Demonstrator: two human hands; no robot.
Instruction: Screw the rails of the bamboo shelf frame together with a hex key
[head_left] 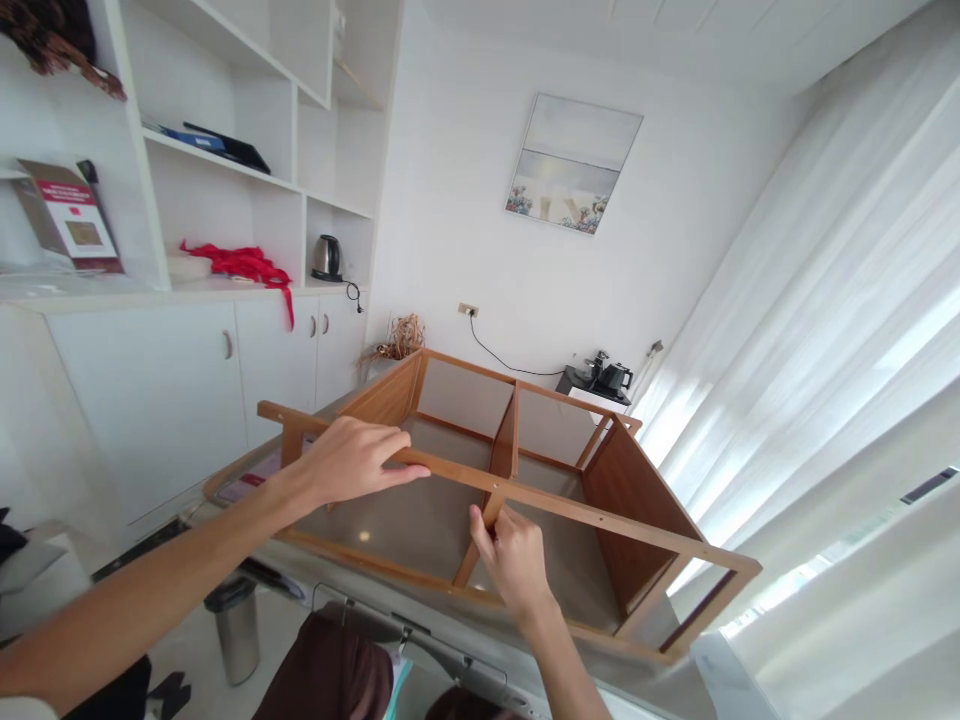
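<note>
A brown wooden shelf frame [637,490] lies on its side on a grey table [375,520], its open compartments facing me. My left hand [352,462] rests flat on the frame's near upper rail [585,512], fingers wrapped over it. My right hand [514,560] pinches the short upright divider [469,560] just below that rail, near its joint. A second divider [504,440] splits the far side of the frame.
White cabinets and shelves [187,340] stand at the left, holding a kettle [327,258], red cloth [240,264] and a box [67,215]. A metal bin [234,625] stands on the floor below. Sheer curtains [840,330] cover the right side. A small table with a black kettle [604,378] stands by the far wall.
</note>
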